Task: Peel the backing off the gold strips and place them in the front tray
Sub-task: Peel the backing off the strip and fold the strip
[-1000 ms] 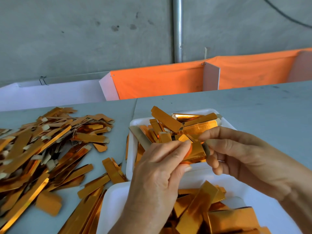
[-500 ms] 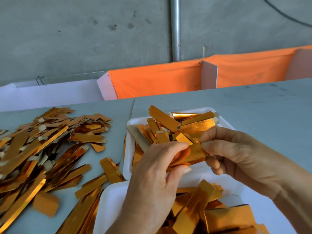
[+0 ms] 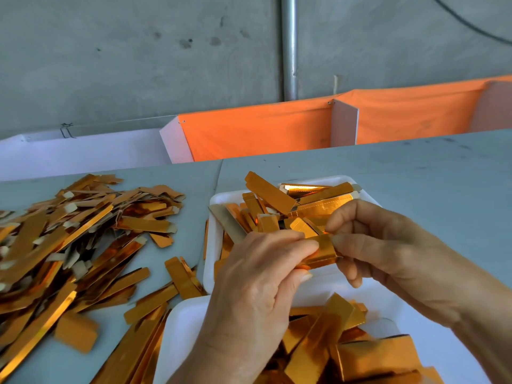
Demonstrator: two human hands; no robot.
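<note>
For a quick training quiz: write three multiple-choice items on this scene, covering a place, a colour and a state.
1. Where does the big loose pile of strips lie?
A. on the table left of the trays
B. inside the orange bin
C. on the floor

2. What colour are the trays?
A. blue
B. white
C. black

3. What is the held strip's state?
A. lying untouched
B. pinched by both hands
C. held by one hand

Key: A, the heap covers the tabletop at left; B, both rims are white; B, left hand and right hand pinch it.
</note>
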